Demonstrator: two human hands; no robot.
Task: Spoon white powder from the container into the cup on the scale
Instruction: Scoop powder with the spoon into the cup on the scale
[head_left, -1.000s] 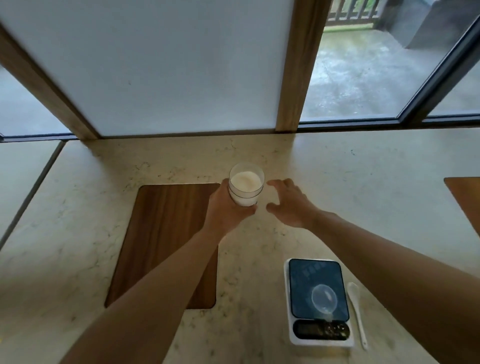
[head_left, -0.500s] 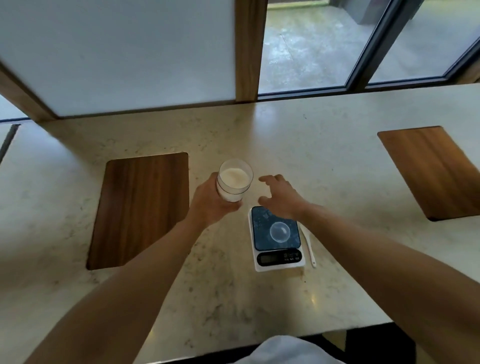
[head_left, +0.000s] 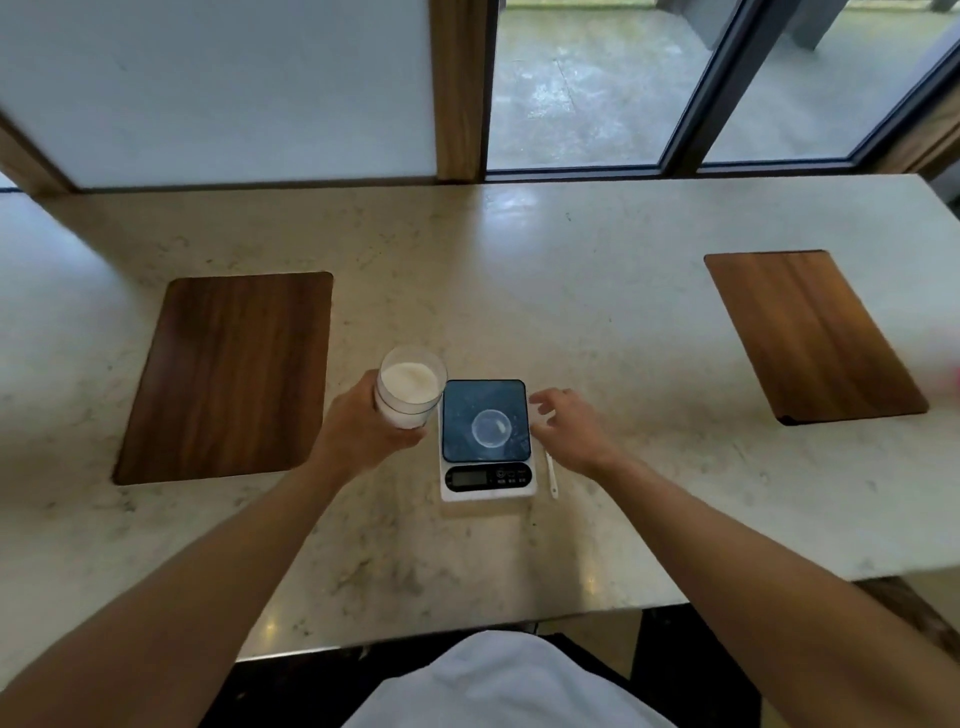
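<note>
My left hand (head_left: 363, 434) grips a clear container (head_left: 409, 387) filled with white powder, held upright just left of the scale. The white kitchen scale (head_left: 485, 480) has a dark weighing plate, and a small clear cup (head_left: 491, 428) stands in the middle of it. My right hand (head_left: 569, 428) hovers at the scale's right edge with fingers spread and nothing in it. A white spoon (head_left: 551, 475) lies on the counter right of the scale, its upper part hidden under my right hand.
The pale marble counter (head_left: 597, 291) carries two dark wooden boards, one at the left (head_left: 228, 374) and one at the right (head_left: 813, 332). Windows and a wooden post stand behind the counter. Its near edge runs in front of my body.
The view has pulled back from the counter. My left hand has carried the powder container nearer, to the scale's left side. My right hand has shifted from above the scale to its right edge, over the spoon.
</note>
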